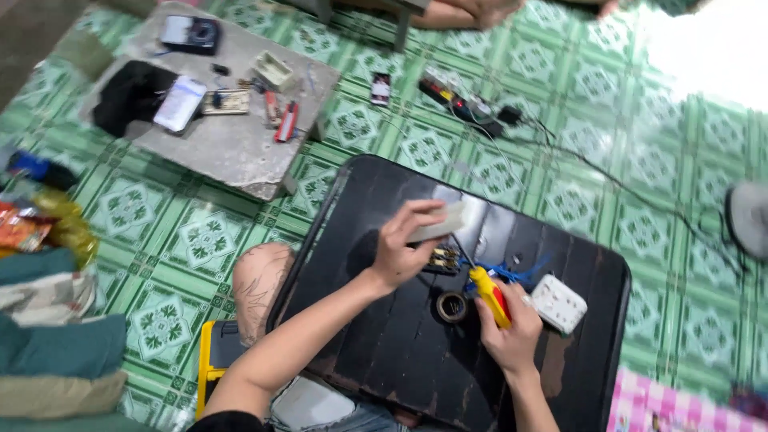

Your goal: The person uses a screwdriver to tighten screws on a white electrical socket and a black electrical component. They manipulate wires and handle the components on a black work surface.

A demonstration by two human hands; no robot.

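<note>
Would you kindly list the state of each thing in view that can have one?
left hand: closed on a pale cover plate, lifted off the black table
right hand: gripping a yellow screwdriver, tip down
tape roll: lying flat
white socket block: lying flat, untouched
fan: spinning or not, cannot tell

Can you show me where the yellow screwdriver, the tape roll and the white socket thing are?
yellow screwdriver [490, 294]: head view, middle of its handle.
tape roll [452, 306]: head view, its ring.
white socket [558, 303]: head view, its top face.
</note>
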